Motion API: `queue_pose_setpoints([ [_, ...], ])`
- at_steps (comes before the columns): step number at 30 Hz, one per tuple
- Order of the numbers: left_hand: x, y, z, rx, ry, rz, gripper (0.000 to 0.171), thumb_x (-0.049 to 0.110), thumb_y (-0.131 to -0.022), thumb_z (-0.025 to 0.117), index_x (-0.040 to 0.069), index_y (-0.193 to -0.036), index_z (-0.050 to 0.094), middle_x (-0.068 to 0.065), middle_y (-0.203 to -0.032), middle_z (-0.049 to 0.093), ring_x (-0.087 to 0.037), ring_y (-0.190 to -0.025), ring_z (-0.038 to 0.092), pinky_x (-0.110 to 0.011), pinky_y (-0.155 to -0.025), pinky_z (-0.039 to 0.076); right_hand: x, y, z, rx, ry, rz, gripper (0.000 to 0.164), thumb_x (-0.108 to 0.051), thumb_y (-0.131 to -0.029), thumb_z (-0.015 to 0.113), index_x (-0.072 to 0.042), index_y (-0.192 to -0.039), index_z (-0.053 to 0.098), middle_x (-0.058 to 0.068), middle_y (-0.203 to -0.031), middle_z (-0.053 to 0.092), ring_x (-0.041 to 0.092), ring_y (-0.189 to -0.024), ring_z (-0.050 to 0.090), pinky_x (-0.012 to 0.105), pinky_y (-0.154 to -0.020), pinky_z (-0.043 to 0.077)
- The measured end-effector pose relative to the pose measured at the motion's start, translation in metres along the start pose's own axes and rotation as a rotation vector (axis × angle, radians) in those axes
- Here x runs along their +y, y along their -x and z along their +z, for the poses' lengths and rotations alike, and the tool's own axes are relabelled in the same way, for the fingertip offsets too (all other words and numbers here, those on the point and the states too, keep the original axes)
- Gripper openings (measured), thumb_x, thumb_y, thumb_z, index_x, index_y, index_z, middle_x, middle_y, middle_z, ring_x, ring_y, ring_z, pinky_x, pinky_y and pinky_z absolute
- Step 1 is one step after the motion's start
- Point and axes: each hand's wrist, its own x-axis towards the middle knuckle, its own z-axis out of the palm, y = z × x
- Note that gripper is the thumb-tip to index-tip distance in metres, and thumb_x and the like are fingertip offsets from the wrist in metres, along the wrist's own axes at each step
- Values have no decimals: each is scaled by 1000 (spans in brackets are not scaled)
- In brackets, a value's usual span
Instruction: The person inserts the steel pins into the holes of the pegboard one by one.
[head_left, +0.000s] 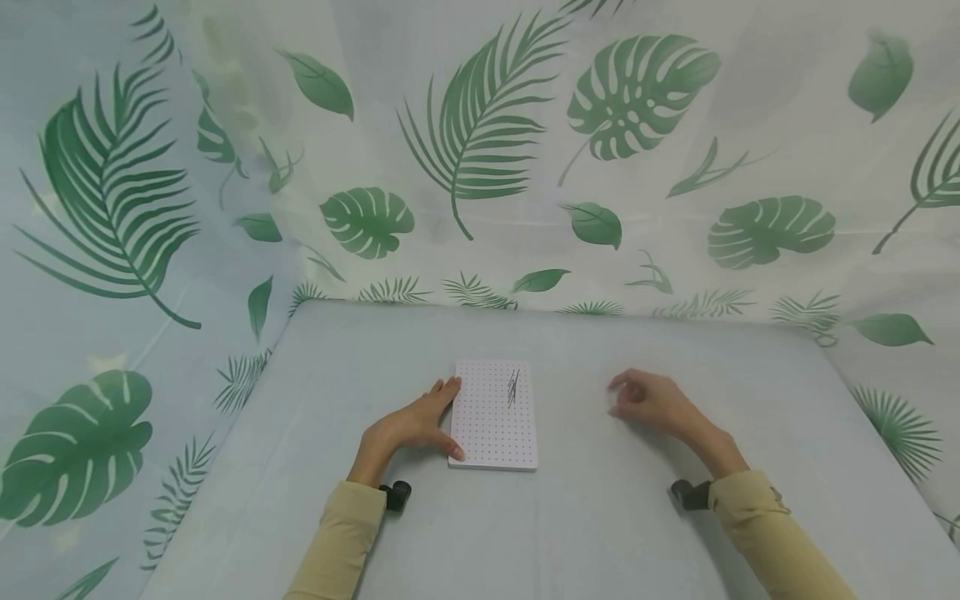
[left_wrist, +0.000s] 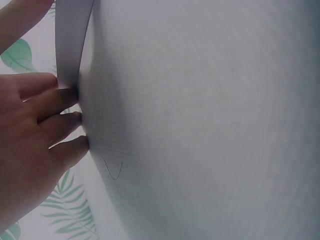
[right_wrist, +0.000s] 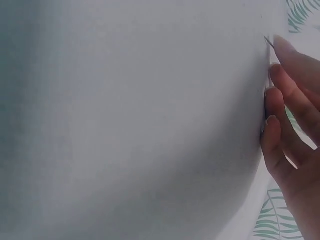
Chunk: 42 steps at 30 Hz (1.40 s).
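A white rectangular pad (head_left: pixel 491 417) printed with a dot grid lies on the table. Several thin dark strands or lines (head_left: pixel 513 388) show near its upper right corner. My left hand (head_left: pixel 412 425) rests against the pad's left side, thumb at the lower corner and fingers spread toward the upper one. To the right of the pad, low over the table, my right hand (head_left: pixel 656 404) curves its thumb and index finger toward each other. In the right wrist view a thin dark wire-like piece (right_wrist: pixel 268 41) shows at the thumb tip, pinched by the fingertips.
A pale cloth covers the table (head_left: pixel 600 517). Beside the left fingers, the left wrist view shows a thin V-shaped line (left_wrist: pixel 115 177) on the cloth. Behind and at the sides hang white curtains (head_left: pixel 517 242) with green leaf prints.
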Motion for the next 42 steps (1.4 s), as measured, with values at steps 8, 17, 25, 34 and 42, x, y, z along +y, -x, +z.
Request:
queue_pose_setpoints([
  [8,2,0,0,3,5,-4,124,28,-73,94,8,-166,15,-14,-173,12,-32,-161,7,-53,-129,14,-5,3,3,83,-11,10,24,-13,-86,81,-5,-105,70,5,-86,73,17,-77,67,32,-69,54],
  [17,1,1,-1,10,-2,-7,124,28,-73,94,8,-166,15,-13,-173,13,-32,-161,7,-52,-129,14,-16,1,4,76,-70,-13,22,-11,-87,79,-4,-105,69,4,-83,74,14,-73,67,29,-65,53],
  [25,0,0,0,1,-2,-6,123,28,-74,93,9,-166,15,-14,-173,11,-32,-161,7,-52,-129,14,-22,-1,5,47,-135,21,21,-12,-90,77,-3,-106,67,7,-86,75,15,-74,70,29,-68,56],
  [34,-1,1,0,1,1,-8,122,29,-74,93,11,-166,14,-13,-173,10,-31,-161,6,-52,-129,14,-32,-5,10,47,-144,29,20,-13,-89,78,-3,-104,67,8,-89,72,15,-76,68,27,-66,57],
  [42,1,0,1,1,1,-13,123,28,-74,94,9,-166,15,-14,-173,11,-32,-161,7,-53,-129,15,-40,-11,15,57,-148,-13,19,-13,-89,78,-3,-101,67,8,-90,72,15,-77,68,26,-65,57],
])
